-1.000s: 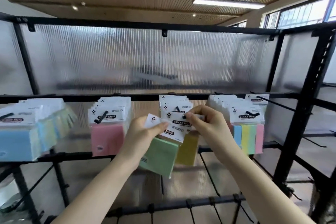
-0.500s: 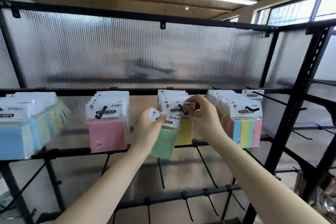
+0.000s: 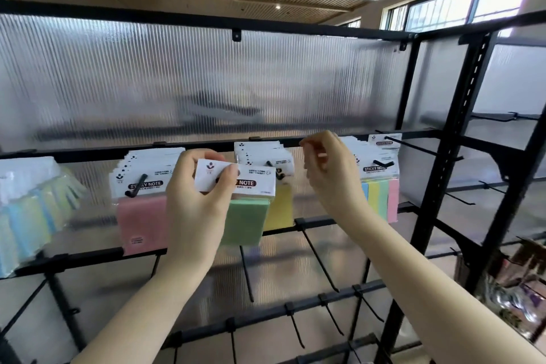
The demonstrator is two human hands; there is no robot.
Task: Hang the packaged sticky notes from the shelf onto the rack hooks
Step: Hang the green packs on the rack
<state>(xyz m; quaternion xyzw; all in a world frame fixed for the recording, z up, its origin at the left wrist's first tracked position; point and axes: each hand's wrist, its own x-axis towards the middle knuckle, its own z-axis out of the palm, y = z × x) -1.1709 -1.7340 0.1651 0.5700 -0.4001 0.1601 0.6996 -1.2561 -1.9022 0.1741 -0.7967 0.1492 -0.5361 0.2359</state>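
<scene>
The black rack (image 3: 437, 162) carries hanging rows of sticky-note packs (pink, yellow, striped). In front of the yellow row (image 3: 279, 204), the left hand (image 3: 198, 201) pinches the green pack (image 3: 246, 221) by its header card; the right hand (image 3: 331, 174) hovers beside, fingers loosely curled, holding nothing.

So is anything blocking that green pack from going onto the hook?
Nothing visible: the green sticky-note pack in the left hand sits just before the black hook, whose tip looks free; the right hand is off to the side.

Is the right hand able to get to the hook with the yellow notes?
Probably yes. The right hand hovers empty beside the hook, with nothing between; the left hand holds the green pack just lower left.
</scene>
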